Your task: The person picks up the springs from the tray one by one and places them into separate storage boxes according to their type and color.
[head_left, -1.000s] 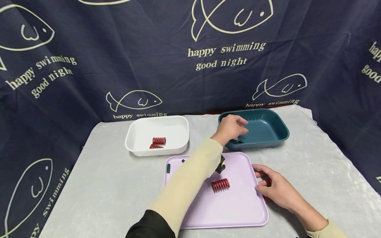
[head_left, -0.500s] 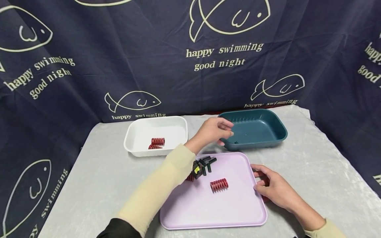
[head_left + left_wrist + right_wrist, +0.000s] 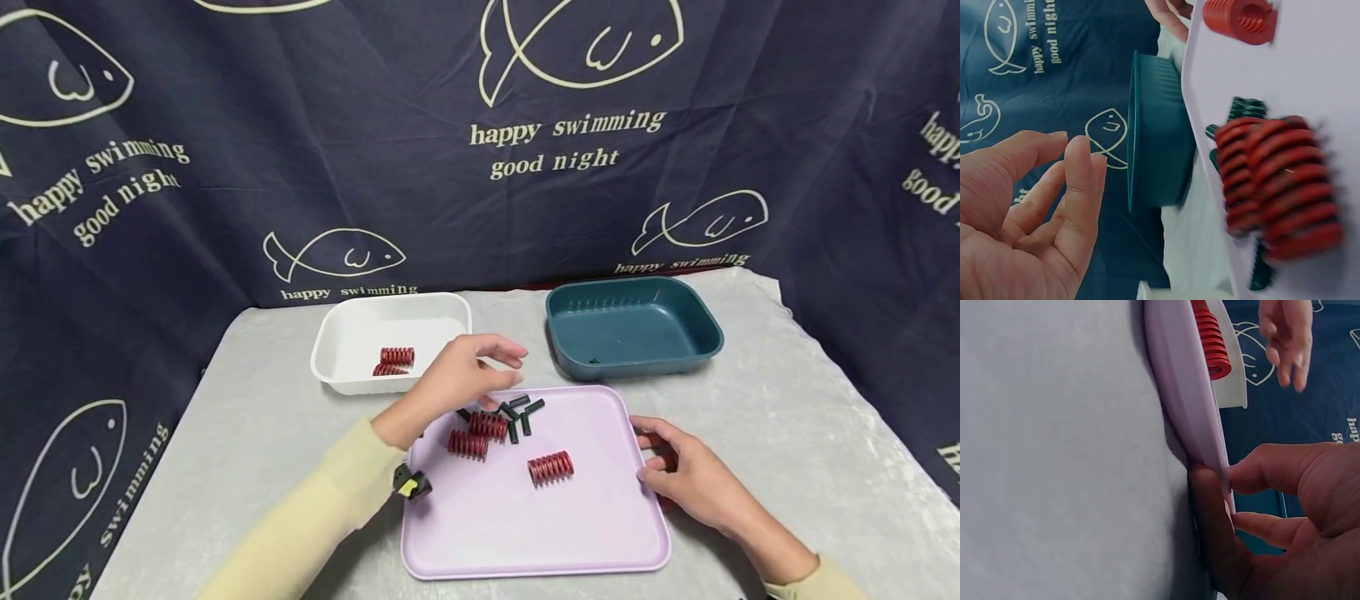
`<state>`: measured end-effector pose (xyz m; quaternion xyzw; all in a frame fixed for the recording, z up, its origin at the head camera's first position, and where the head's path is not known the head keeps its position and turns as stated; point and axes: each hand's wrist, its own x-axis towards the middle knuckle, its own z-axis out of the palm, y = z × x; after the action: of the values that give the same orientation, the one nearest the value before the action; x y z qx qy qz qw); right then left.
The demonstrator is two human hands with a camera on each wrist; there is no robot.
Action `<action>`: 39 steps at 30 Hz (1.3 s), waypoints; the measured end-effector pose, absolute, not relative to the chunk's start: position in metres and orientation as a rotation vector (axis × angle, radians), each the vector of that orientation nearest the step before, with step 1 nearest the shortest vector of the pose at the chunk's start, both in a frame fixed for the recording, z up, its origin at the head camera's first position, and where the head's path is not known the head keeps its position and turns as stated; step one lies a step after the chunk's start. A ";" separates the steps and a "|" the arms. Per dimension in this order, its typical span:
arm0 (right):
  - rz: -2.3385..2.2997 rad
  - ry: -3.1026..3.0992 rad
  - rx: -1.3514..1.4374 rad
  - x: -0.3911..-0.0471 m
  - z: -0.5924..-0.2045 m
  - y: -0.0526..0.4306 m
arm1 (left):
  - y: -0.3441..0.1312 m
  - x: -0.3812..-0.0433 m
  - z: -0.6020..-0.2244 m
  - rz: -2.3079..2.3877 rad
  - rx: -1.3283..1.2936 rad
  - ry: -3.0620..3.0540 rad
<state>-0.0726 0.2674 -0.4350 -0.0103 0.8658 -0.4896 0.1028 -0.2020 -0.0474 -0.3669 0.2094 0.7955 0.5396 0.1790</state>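
Note:
My left hand hovers over the back left of a lilac tray. Its thumb and fingers are loosely bent and apart, with nothing between them in the left wrist view. Below it lie two red coil springs side by side, and several small dark green springs cluster by them, some hidden by the hand. Another red spring lies alone near the tray's middle. At the tray's right edge my right hand pinches the rim; in the right wrist view one finger goes underneath.
A white bin at the back left holds red springs. The teal bin stands at the back right, a small dark piece in its near left corner. A patterned dark blue cloth hangs behind the table.
My left hand has moved from over the teal bin left and nearer, to above the tray's back left, uncovering the springs there. My right hand keeps its place on the rim.

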 end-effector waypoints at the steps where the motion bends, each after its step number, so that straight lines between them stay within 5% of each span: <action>1: -1.448 2.552 -0.034 -0.073 -0.435 0.267 | -0.054 -0.199 -0.368 1.531 0.582 2.247; 12: -1.439 2.547 0.015 -0.070 -0.438 0.269 | -0.115 -0.182 -0.381 1.586 0.488 2.231; 39: -1.407 2.534 0.020 -0.074 -0.440 0.266 | -0.155 -0.164 -0.423 1.398 0.171 2.524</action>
<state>-0.0735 0.2657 -0.4396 0.0067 0.8678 -0.4818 0.1214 -0.1637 -0.1552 -0.4225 0.0588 0.8664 0.4798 0.1251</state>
